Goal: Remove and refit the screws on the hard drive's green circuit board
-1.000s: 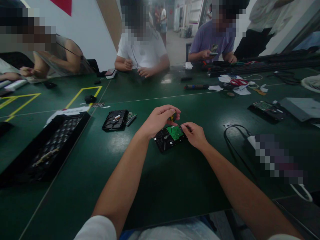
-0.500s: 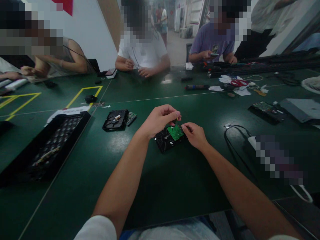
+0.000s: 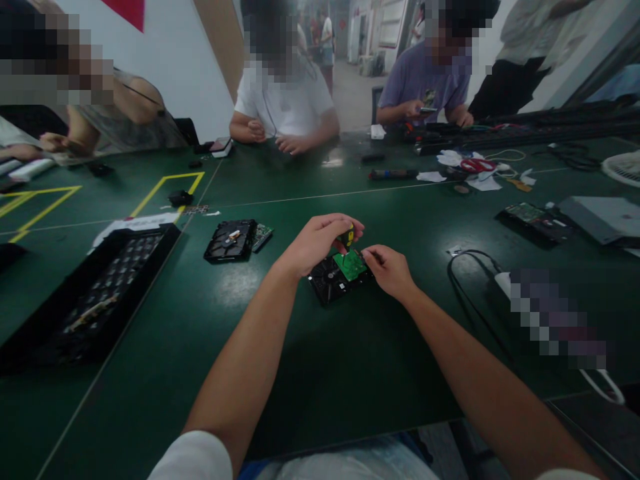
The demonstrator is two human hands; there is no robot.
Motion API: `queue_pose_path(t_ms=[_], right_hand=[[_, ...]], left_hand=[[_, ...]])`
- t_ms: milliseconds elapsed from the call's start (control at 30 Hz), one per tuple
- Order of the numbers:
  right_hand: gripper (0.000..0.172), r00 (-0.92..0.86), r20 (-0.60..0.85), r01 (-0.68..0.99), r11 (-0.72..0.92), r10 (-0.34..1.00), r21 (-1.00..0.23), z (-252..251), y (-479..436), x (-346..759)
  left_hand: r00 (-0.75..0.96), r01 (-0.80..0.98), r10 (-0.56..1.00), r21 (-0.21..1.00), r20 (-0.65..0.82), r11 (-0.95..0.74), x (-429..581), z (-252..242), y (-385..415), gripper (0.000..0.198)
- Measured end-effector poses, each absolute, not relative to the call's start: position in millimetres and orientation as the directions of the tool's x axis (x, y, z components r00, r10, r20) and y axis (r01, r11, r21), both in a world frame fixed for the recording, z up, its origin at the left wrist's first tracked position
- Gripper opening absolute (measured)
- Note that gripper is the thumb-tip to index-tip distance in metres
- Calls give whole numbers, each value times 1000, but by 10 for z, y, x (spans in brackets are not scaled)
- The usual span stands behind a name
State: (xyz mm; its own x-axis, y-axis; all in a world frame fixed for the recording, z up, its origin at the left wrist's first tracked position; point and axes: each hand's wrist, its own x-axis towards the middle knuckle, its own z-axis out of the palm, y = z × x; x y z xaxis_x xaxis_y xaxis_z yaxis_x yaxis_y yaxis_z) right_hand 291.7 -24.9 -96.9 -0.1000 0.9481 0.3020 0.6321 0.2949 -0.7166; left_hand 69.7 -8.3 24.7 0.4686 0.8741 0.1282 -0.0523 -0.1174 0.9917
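Note:
A black hard drive lies on the table in front of me, with a green circuit board on its upper face. My left hand is closed around a short screwdriver with a yellow and black handle. The screwdriver stands over the circuit board, pointing down; its exact tip contact is too small to make out. At the drive's right edge, the fingers of my right hand are closed, gripping the drive by its far corner.
Left of the drive lie another hard drive and a loose circuit board. A long black tray stands farther left. On the right are a hard drive, a grey case and a black cable. People sit across the table.
My left hand has shifted its grip and turned slightly, so the yellow and black screwdriver handle now shows between the fingers. My right hand stays at the drive's edge.

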Motion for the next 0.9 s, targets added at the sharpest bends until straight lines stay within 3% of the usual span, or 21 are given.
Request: queue_pose_path(t_ms=[300, 633, 900], right_hand=[[27, -103, 302, 651, 294, 948, -700, -967, -245, 2920], [28, -126, 317, 642, 321, 940, -696, -975, -236, 2928], [28, -113, 299, 649, 298, 948, -700, -976, -234, 2929]], left_hand=[[406, -68, 905, 992, 127, -108, 726, 207, -70, 17], [510, -22, 844, 983, 167, -181, 691, 228, -91, 30], [340, 130, 923, 963, 181, -237, 697, 216, -86, 29]])
